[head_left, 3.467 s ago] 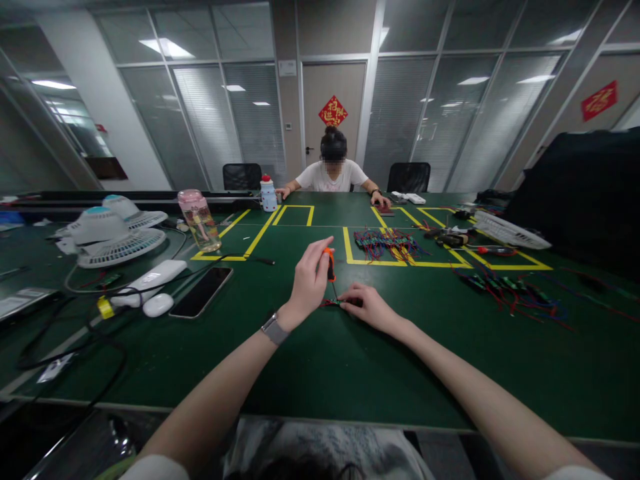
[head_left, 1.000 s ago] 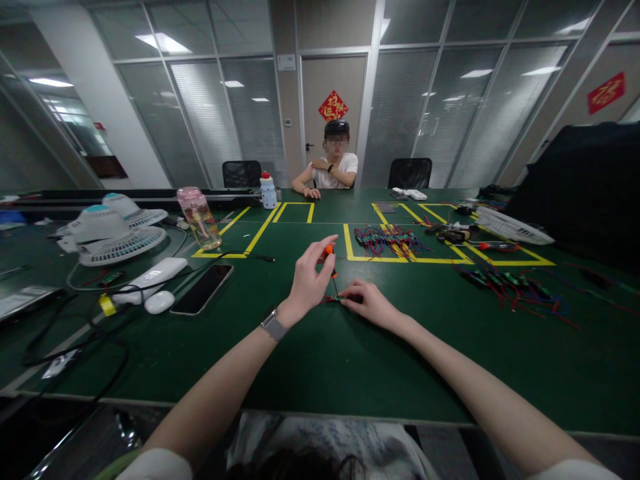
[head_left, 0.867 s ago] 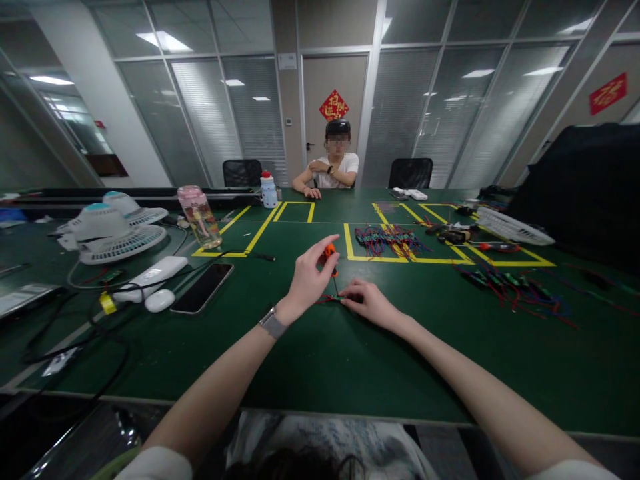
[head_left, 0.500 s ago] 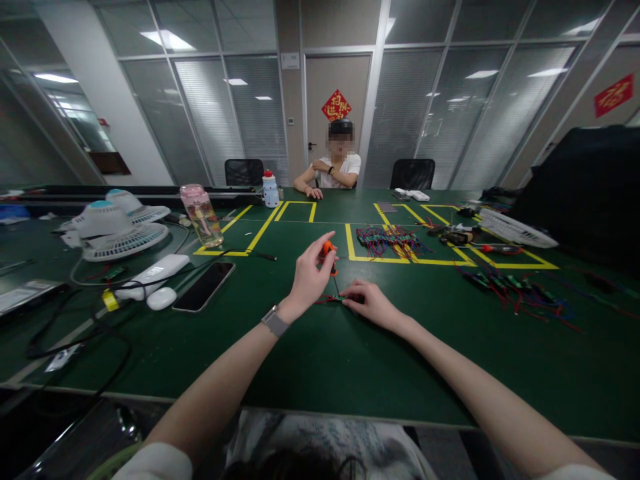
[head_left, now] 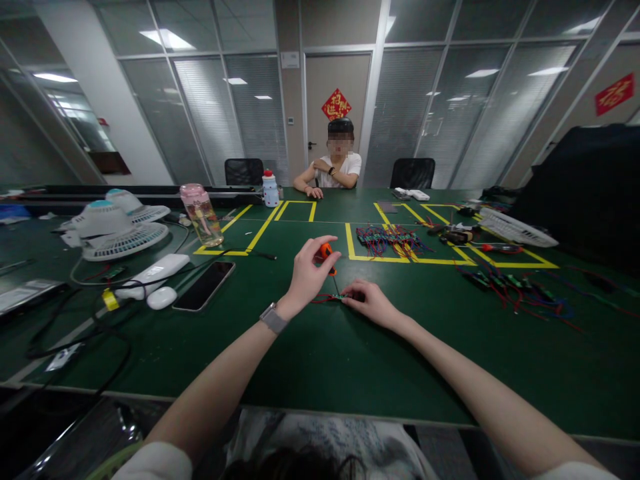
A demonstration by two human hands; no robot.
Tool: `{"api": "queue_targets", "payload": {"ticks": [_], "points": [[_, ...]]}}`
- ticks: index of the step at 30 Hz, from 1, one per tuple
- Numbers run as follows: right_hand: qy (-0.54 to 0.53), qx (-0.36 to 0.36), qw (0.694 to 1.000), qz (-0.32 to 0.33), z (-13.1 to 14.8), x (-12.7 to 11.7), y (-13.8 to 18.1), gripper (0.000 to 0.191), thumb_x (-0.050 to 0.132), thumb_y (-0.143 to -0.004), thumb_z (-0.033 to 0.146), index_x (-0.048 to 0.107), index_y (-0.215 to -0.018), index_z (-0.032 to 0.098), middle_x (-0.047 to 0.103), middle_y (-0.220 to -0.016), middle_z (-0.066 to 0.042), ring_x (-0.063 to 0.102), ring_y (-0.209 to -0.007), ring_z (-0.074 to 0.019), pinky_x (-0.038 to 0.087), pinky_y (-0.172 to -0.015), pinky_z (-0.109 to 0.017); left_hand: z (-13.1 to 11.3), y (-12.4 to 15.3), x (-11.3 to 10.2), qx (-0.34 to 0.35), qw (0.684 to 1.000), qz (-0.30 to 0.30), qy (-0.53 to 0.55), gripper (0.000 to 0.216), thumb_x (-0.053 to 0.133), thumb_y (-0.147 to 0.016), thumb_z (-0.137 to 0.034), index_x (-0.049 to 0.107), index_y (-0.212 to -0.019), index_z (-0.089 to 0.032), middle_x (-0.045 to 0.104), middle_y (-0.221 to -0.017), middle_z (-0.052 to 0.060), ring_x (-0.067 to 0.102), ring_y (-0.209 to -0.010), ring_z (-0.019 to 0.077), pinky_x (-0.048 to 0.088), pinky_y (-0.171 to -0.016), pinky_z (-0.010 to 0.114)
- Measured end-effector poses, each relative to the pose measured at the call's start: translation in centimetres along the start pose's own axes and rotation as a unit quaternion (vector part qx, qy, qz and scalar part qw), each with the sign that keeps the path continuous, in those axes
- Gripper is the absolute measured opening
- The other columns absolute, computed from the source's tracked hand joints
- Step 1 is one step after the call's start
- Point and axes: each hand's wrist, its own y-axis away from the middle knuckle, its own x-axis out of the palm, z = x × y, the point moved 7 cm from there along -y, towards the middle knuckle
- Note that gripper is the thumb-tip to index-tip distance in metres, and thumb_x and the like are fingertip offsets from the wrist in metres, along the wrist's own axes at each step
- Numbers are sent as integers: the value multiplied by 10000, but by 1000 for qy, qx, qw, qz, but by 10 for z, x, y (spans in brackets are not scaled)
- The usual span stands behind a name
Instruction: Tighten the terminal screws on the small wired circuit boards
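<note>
The small circuit board (head_left: 341, 297) lies on the table (head_left: 320, 373). The left hand (head_left: 306, 275) is clamped around one orange-handled screwdriver (head_left: 327, 251), its tip at the board; the right hand (head_left: 369, 302) pinches the board's right end. The handle now leans slightly further left than half a second earlier, suggesting turning in progress. Counted: two wired bundles (head_left: 390, 241), right of the board, their contents uncountable; one phone (head_left: 206, 287), left of it.
</note>
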Motion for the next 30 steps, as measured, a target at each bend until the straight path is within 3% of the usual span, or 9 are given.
{"api": "queue_targets", "payload": {"ticks": [2,4,7,10,16,22,24,27,30], "points": [[0,0,1000,1,1,0,0,128,624,-814,238,707,-878,165,600,-798,-34,552,-690,-140,444,-651,-261,-6,-1,-3,7,999,-3,-31,232,604,-848,-316,625,-1056,-218,582,-971,36,579,-859,140,513,-718,240],[1,-1,1000,1,2,-1,0,126,622,-815,235,707,-878,165,601,-797,-33,554,-689,-139,446,-652,-261,-7,0,-3,4,999,5,-34,256,522,-898,-298,604,-1131,-232,571,-1007,44,577,-889,141,516,-742,254],[1,-1,1000,-2,3,-1,0,126,627,-811,226,709,-882,163,602,-790,-33,556,-681,-137,446,-644,-258,-3,1,1,-7,1000,9,20,349,401,-945,-246,507,-1278,-248,560,-1128,71,600,-945,143,534,-772,278],[-1,-3,1000,-4,3,-1,0,129,629,-809,223,709,-885,157,598,-789,-33,556,-677,-135,445,-640,-256,3,3,4,-17,997,-1,73,374,427,-938,-249,467,-1310,-229,582,-1164,90,631,-935,147,551,-745,268],[-3,0,1000,-1,3,0,0,116,627,-805,206,705,-874,157,590,-790,-31,556,-679,-134,443,-639,-253,-7,2,-6,7,999,-33,-39,220,598,-855,-328,645,-1037,-213,574,-924,33,581,-838,135,509,-719,236],[-4,-3,1000,-2,4,-1,0,116,632,-801,207,705,-875,155,596,-789,-32,553,-677,-133,447,-642,-255,-4,1,-3,7,1000,-8,-5,363,376,-955,-228,504,-1294,-250,555,-1142,66,583,-983,143,496,-837,281],[-6,-3,1000,0,3,-1,0,119,632,-804,215,705,-880,160,596,-794,-31,554,-679,-134,449,-643,-256,1,2,0,-8,999,-4,34,383,385,-955,-237,454,-1332,-248,566,-1189,73,608,-958,140,513,-794,272],[-5,-5,1000,-1,3,-1,0,118,634,-802,217,704,-877,159,595,-788,-31,553,-674,-135,447,-637,-257,1,3,-2,-11,1000,-21,18,357,496,-917,-293,520,-1269,-236,610,-1056,58,612,-855,136,513,-705,245],[-3,-6,1000,-4,3,-1,0,108,637,-798,207,703,-870,161,592,-780,-28,552,-671,-134,446,-637,-256,-8,3,-7,15,997,-43,-57,291,615,-845,-345,630,-1111,-229,585,-908,28,567,-801,136,490,-716,253]]}}
